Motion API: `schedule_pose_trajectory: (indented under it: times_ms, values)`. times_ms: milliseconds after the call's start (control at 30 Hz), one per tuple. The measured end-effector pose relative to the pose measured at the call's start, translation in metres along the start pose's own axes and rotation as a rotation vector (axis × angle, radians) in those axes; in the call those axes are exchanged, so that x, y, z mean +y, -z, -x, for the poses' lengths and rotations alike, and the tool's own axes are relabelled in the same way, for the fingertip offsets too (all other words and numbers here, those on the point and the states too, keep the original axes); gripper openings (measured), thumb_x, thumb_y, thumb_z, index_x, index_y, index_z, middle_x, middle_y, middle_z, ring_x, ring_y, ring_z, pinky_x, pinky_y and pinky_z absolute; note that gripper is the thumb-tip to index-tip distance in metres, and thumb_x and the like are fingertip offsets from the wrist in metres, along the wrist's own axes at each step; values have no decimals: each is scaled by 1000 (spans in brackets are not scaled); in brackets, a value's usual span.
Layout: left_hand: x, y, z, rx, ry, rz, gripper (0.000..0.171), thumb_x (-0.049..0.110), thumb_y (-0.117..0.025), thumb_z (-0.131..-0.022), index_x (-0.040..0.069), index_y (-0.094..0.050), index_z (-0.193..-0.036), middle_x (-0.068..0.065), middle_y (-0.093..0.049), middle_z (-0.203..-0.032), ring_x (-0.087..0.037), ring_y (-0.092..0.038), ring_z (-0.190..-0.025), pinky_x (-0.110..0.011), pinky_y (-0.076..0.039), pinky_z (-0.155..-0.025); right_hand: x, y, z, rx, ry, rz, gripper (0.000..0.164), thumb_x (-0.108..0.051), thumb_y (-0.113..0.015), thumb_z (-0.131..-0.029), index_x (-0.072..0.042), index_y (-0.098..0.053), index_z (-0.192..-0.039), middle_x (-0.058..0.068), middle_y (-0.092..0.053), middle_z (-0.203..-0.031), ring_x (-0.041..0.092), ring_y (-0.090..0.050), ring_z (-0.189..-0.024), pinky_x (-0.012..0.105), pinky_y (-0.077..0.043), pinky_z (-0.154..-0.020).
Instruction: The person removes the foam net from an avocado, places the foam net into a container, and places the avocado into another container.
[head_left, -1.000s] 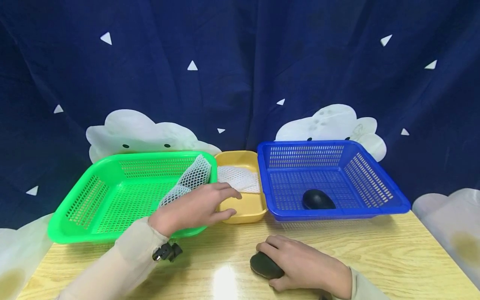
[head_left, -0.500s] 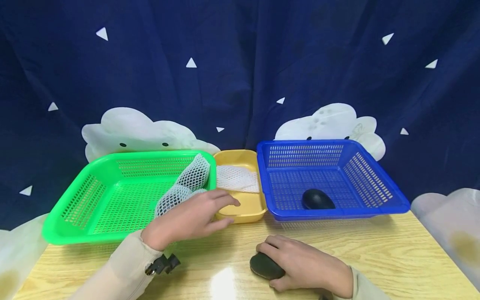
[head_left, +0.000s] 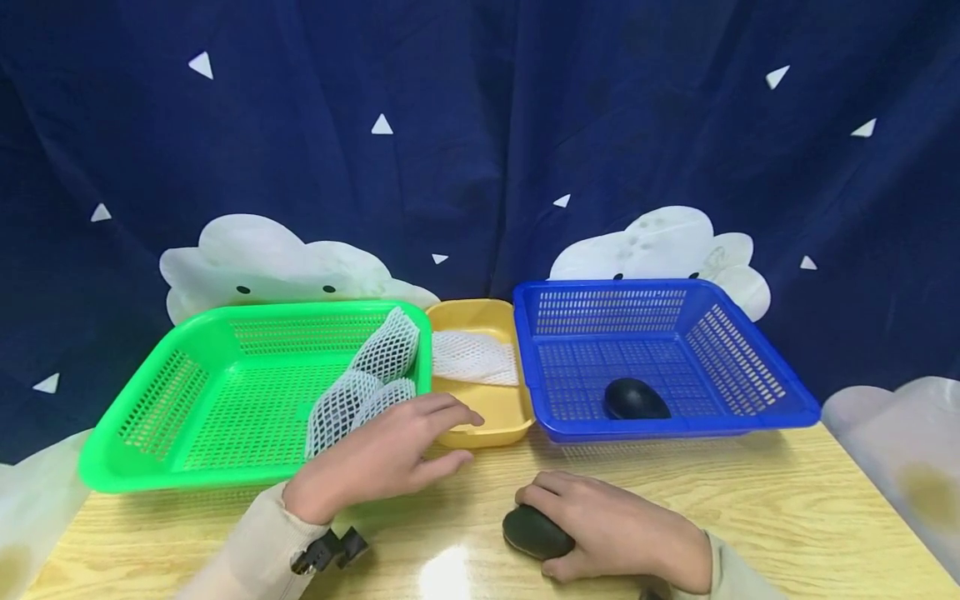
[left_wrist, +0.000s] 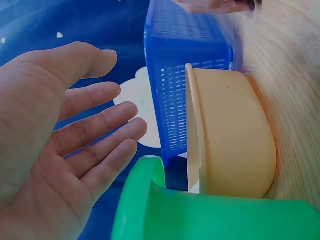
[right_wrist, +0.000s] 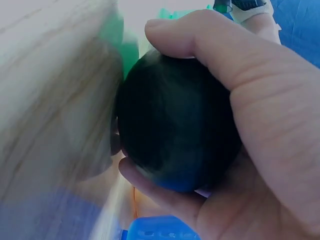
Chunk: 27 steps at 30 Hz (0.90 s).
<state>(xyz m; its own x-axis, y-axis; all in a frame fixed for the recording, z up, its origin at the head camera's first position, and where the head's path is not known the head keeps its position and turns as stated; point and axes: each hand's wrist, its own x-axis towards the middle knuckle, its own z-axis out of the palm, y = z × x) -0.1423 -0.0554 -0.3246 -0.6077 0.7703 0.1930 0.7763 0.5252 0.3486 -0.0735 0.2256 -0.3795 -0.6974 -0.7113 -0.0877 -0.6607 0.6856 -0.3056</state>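
My right hand (head_left: 607,529) holds a dark green-black, egg-shaped avocado (head_left: 536,533) low over the table front; in the right wrist view the thumb and fingers wrap around the smooth avocado (right_wrist: 175,120). My left hand (head_left: 382,454) hovers by the near right corner of the green basket (head_left: 142,417). Its fingers are spread and loosely bent, with nothing in the palm in the left wrist view. White foam net sleeves (head_left: 386,346) with dark contents showing through lie along that basket's right side, partly hidden behind the left hand. Another dark avocado (head_left: 633,398) rests inside the blue basket (head_left: 675,427).
Between the two baskets stands a small yellow tray (head_left: 491,437) with flattened white foam netting (head_left: 472,357) at its back. The wooden table (head_left: 810,508) reaches forward to a dark blue curtain (head_left: 465,150) printed with clouds and white triangles.
My left hand has drawn slightly back and down toward the near side, uncovering more of the foam net sleeves. The green basket has shifted a little left in view. The right hand stays nearly still.
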Motion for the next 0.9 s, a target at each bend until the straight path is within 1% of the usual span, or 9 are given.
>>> schedule_pose_trajectory:
  times_ms: [133,233,333,433,633,800,900]
  values:
    - [-1,-2,1,23,9,7,37,42,-60,-93,23,-62,-125,10,-65,-122,-3,-61,-111,-25,-54,-96,2,3,1,0,-12,-20,56,-46,-75,-78,-25,-54,-126,-12,-58,-111,-2,-53,-90,19,-50,-74]
    - [-2,-4,2,45,5,15,36,41,-61,-93,22,-63,-124,10,-65,-121,-3,-61,-112,-25,-54,-96,3,6,1,3,-20,-28,56,-46,-75,-78,-26,-53,-126,-13,-57,-110,-2,-52,-88,17,-49,-73]
    - [-2,-7,3,60,-14,24,35,40,-61,-94,22,-63,-123,10,-66,-120,-3,-61,-111,-25,-54,-96,3,7,1,1,-35,-33,56,-48,-75,-79,-28,-53,-126,-13,-56,-111,-3,-53,-87,18,-49,-72]
    - [-1,-11,3,62,-39,48,33,39,-60,-94,22,-63,-122,10,-66,-119,-3,-61,-111,-24,-54,-95,3,8,2,3,-55,-29,57,-50,-74,-79,-28,-52,-127,-13,-56,-112,-2,-53,-88,19,-50,-73]
    - [-3,-19,3,85,-43,77,32,38,-61,-94,21,-64,-121,10,-67,-117,-2,-62,-109,-24,-54,-93,4,13,4,59,-62,-24,58,-50,-75,-77,-27,-53,-126,-15,-56,-108,-3,-53,-85,17,-50,-70]
    - [-3,-23,3,52,-40,94,33,39,-60,-95,22,-64,-123,11,-66,-118,-2,-61,-111,-25,-53,-96,4,18,4,97,-82,-20,57,-53,-75,-77,-30,-53,-125,-18,-56,-107,-3,-53,-87,18,-50,-70]
    - [-3,-25,5,35,-37,92,33,39,-59,-95,22,-64,-123,12,-66,-118,-2,-61,-111,-25,-53,-97,4,21,4,143,-72,-4,59,-54,-76,-76,-30,-54,-125,-19,-56,-109,-3,-54,-88,17,-50,-71]
